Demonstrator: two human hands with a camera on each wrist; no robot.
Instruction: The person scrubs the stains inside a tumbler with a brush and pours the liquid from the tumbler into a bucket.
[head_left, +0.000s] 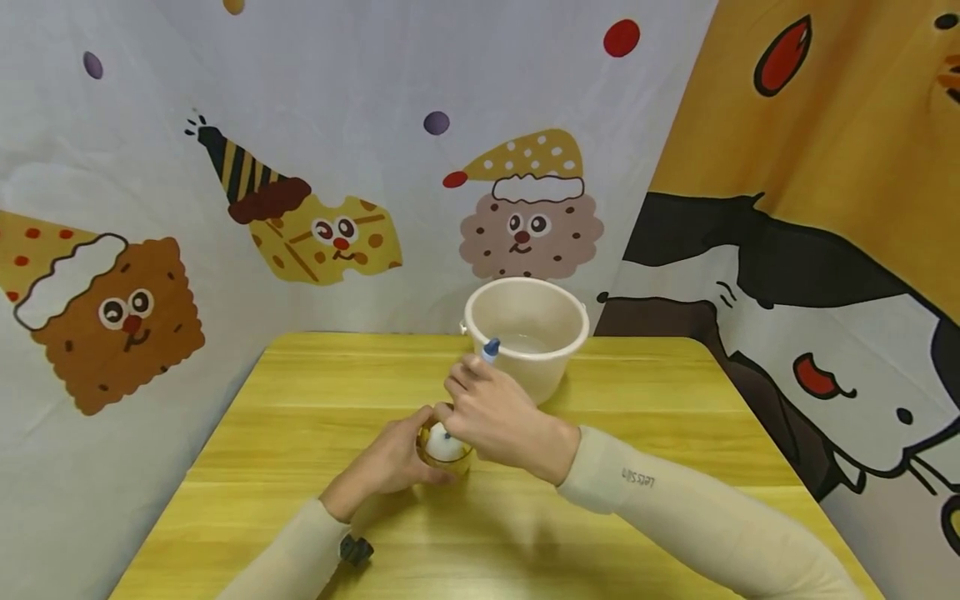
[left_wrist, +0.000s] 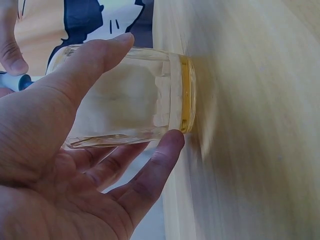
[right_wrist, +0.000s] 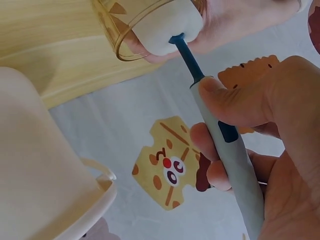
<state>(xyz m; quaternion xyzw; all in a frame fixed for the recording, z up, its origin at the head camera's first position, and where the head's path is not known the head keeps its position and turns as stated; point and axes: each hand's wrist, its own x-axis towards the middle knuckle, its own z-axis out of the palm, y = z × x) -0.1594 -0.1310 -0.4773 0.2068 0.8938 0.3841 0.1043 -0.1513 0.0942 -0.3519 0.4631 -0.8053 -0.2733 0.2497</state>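
My left hand (head_left: 392, 457) grips an amber-tinted clear drinking glass (left_wrist: 127, 95), thumb on one side and fingers on the other. In the left wrist view the glass's base is right by the wooden tabletop. A white sponge head (right_wrist: 167, 25) fills much of the glass, at the end of a thin dark-blue stem. It belongs to a cup brush whose pale grey-blue handle (right_wrist: 231, 150) my right hand (head_left: 504, 410) holds above the rim. The right thumb lies along the handle near the stem, with fingers wrapped behind. The handle's blue tip shows above the right hand in the head view.
A cream plastic bucket (head_left: 558, 367) stands just behind the right hand, toward the table's far edge. The yellow wood-grain table (head_left: 300, 392) meets a cartoon-printed cloth backdrop (head_left: 360, 108). Beside the left cuff is a small dark object (head_left: 356, 550).
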